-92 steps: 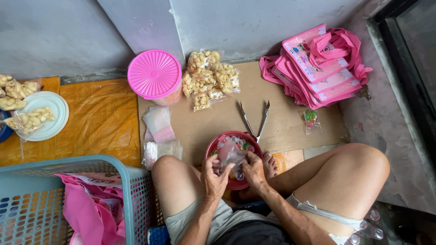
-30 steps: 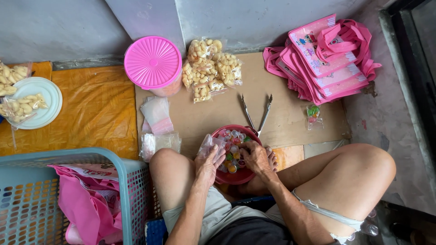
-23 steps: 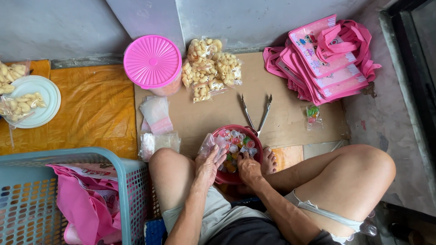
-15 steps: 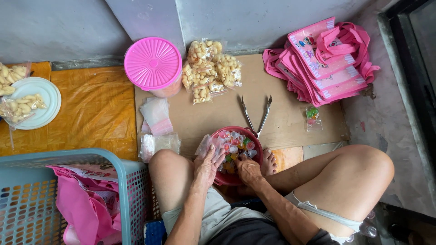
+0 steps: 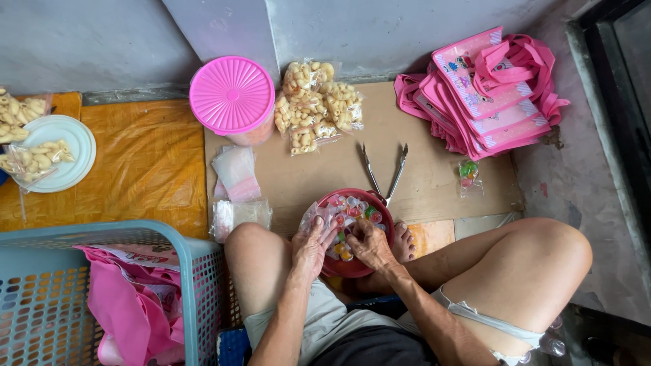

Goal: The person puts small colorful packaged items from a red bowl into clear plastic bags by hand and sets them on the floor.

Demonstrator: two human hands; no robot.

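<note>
**Me:** Head view, starting nearest: my left hand [image 5: 310, 245] holds a small clear bag [image 5: 313, 215] by its mouth at the rim of the red bowl [image 5: 356, 266], fingers curled on the plastic. My right hand [image 5: 369, 244] reaches into the bowl, fingertips pinched among the coloured sweets [image 5: 349, 210].

**Other:** Why is the bowl so close?

**Me:** It sits between my knees, I'd guess for short reaches. Tongs [image 5: 384, 169] lie just beyond it, untouched.

**Other:** Any room around?

**Me:** Bare cardboard [image 5: 434, 179] lies ahead and right, with one filled packet [image 5: 468, 174]. Left, flat bags [image 5: 235, 173] near the blue basket [image 5: 146, 234]. Farther off: pink tub [image 5: 232, 95], snack packs [image 5: 315, 105], pink totes [image 5: 485, 88] by the wall.
</note>
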